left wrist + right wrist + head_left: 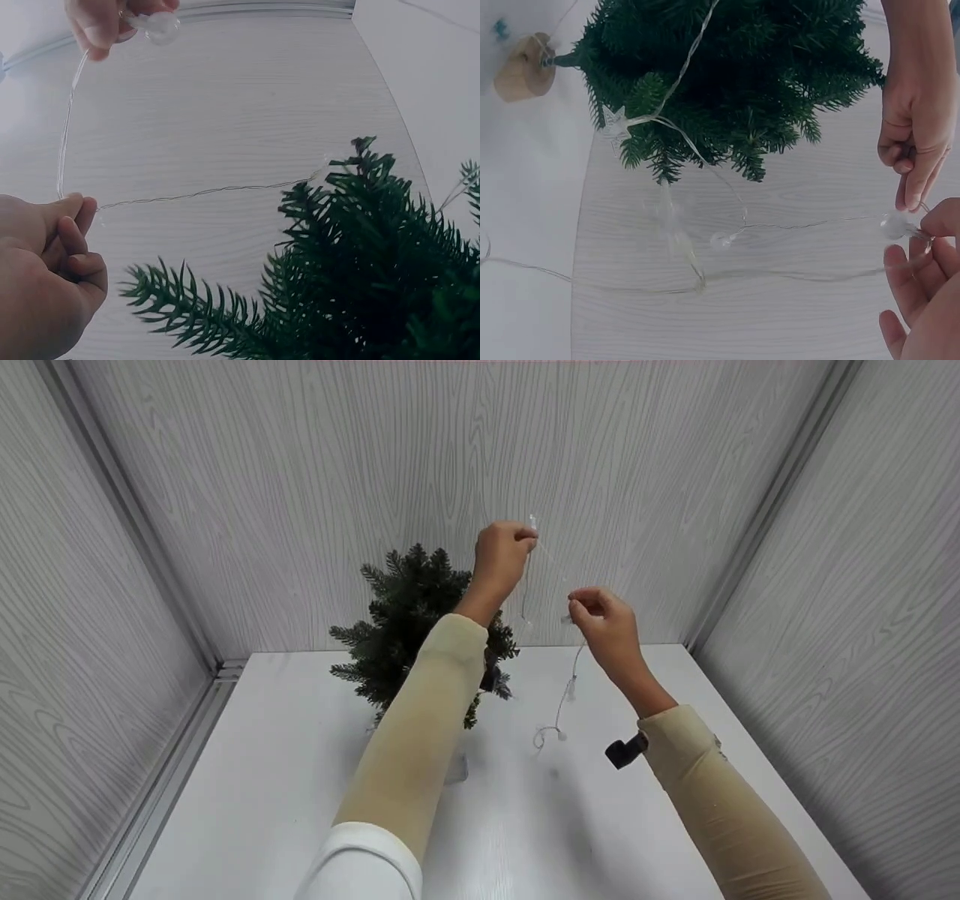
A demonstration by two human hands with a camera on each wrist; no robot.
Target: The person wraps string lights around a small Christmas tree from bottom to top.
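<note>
A string of clear fairy lights on thin wire [210, 193] runs between my hands. My left hand [501, 553], raised beside the top of a green artificial Christmas tree [409, 600], pinches the wire between thumb and fingers. Lower and to the right, my right hand [611, 626] pinches another part, next to a round clear bulb [894, 225]. Below it a loose length with small bulbs [561, 736] dangles over the table. From my left hand the wire leads toward the tree's branches in the left wrist view. A star-shaped light [615, 126] overlaps the tree in the right wrist view.
The white table [285, 780] stands among grey wood-grain panels [315, 495]. In the right wrist view the tree has a round wooden base [526, 71]. A black wrist camera [626, 751] sticks out from my right cuff. My left sleeve hides part of the tree.
</note>
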